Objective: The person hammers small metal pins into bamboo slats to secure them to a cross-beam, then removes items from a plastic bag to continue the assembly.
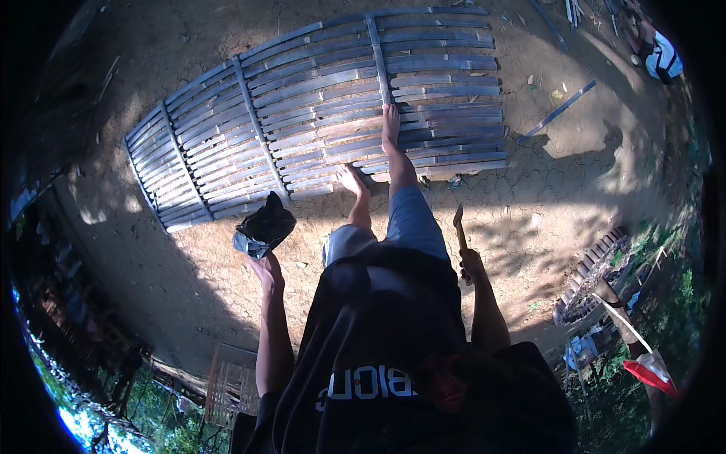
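My left hand [265, 271] is at the near left of the bamboo panel, closed on the bottom of a crumpled black plastic bag [266, 227]. What the bag holds is hidden. On the other side of my body, my right hand [472, 266] grips the wooden handle of a hammer [461, 234], its small dark head pointing away from me. The bamboo panel [318, 121], long slats crossed by several strips, lies flat on the ground ahead. My bare right foot [390, 127] rests on it; my left foot [350, 179] is at its near edge.
A loose bamboo strip [557, 111] lies right of the panel. A person [643, 41] is at the far right, beside a white and black item [665, 59]. Toward the right stands a row of short upright stakes [588, 265], with a red and white cloth [652, 372] nearer.
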{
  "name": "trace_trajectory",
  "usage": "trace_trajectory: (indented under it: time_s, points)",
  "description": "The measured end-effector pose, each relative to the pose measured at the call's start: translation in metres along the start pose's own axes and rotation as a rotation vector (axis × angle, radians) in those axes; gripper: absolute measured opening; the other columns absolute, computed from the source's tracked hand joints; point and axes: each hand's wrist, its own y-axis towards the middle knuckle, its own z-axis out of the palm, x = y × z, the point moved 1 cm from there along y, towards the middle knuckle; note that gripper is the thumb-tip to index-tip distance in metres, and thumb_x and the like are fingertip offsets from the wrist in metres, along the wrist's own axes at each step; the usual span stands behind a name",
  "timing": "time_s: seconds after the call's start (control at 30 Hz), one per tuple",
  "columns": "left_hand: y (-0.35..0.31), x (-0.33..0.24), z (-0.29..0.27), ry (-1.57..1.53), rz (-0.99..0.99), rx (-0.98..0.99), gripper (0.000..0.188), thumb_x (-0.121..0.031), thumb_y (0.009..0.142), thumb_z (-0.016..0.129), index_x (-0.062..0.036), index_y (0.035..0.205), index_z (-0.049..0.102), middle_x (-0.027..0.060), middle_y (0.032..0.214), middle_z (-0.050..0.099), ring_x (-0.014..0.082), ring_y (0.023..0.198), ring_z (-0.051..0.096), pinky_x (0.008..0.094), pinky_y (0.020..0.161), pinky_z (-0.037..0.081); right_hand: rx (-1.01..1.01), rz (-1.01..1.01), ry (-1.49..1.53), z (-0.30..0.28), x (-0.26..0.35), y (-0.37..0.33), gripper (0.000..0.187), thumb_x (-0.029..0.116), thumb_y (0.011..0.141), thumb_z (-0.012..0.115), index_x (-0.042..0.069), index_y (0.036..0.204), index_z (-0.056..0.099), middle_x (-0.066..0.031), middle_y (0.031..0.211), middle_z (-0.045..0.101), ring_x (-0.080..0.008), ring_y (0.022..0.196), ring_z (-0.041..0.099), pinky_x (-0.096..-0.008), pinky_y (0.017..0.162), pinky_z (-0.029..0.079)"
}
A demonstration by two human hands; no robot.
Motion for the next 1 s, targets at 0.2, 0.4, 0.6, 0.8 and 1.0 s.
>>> trace_trajectory:
  time_s: [0.2,0.4,0.6,0.8,1.0]
  points:
    - [0.028,-0.028,0.047,0.212,-0.055,0.079,0.06,-0.037,0.107,0.035,-0.0015,0.154,0.021,0.0171,0.154,0.034,0.0241,0.137,0.04,0.036,0.117,0.027,0.085,-0.072,-0.046,-0.026,0.139,0.023,0.028,0.038,0.102,0.052,0.01,0.106,0.053,-0.0011,0.067,0.05,-0.0106,0.043,0.046,-0.0302,0.038,0.041]
    - [0.089,0.034,0.054,0.017,-0.135,0.066,0.061,-0.034,0.103,0.05,-0.0023,0.151,0.03,0.0162,0.147,0.043,0.0228,0.134,0.042,0.036,0.113,0.031,-0.005,-0.435,0.019,-0.061,0.217,0.084,0.027,0.037,0.098,0.061,0.01,0.097,0.058,0.0008,0.061,0.049,-0.011,0.048,0.048,-0.0309,0.044,0.038]
    - [0.145,0.04,0.132,0.055,0.017,0.288,0.059,-0.03,0.102,0.054,-0.0016,0.148,0.031,0.0161,0.144,0.044,0.0208,0.13,0.044,0.0349,0.11,0.033,-0.187,-0.451,-0.079,-0.068,0.213,0.165,0.034,0.039,0.098,0.06,0.005,0.102,0.06,-0.0108,0.079,0.063,-0.0256,0.071,0.063,-0.0378,0.063,0.049]
    - [0.196,-0.005,0.211,0.349,0.087,0.179,0.048,-0.025,0.101,0.053,0.0012,0.14,0.045,0.0159,0.136,0.053,0.024,0.121,0.05,0.0366,0.103,0.037,-0.291,-0.634,-0.359,-0.038,0.189,0.325,0.038,0.039,0.099,0.053,0.003,0.108,0.061,-0.02,0.09,0.067,-0.039,0.083,0.065,-0.0454,0.073,0.051]
    - [0.26,0.071,0.232,0.515,0.157,0.225,0.051,-0.028,0.101,0.052,0.0025,0.141,0.043,0.0188,0.139,0.05,0.0264,0.123,0.049,0.0374,0.104,0.036,-0.326,-0.258,-0.565,0.019,0.22,0.415,0.044,0.046,0.1,0.044,0.007,0.119,0.053,-0.0272,0.104,0.068,-0.0482,0.103,0.064,-0.0553,0.086,0.052]
